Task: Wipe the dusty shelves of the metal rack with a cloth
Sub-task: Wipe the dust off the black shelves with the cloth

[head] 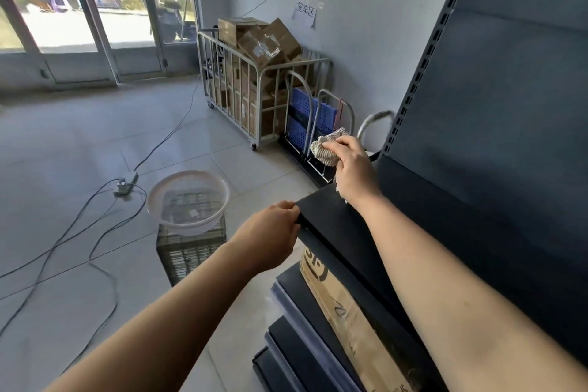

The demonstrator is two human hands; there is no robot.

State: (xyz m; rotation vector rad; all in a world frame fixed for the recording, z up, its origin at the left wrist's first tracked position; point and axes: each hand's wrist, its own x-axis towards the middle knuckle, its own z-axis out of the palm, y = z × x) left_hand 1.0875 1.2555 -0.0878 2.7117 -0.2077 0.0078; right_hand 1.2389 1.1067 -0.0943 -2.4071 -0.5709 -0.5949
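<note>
Mid-frame, right hand (353,165) clutches a bunched beige ribbed cloth (324,149) above the dark metal shelf (334,219) the left hand (270,232) grips; wiping looks unfinished.

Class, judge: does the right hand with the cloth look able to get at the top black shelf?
Probably yes: the right hand holds the cloth just above the shelf, nothing between; the left hand grips only its corner.

Your rack (496,124) stands right; basin (187,197) on crate (191,248) left of it; cage trolley (254,86) behind, by wall.
</note>
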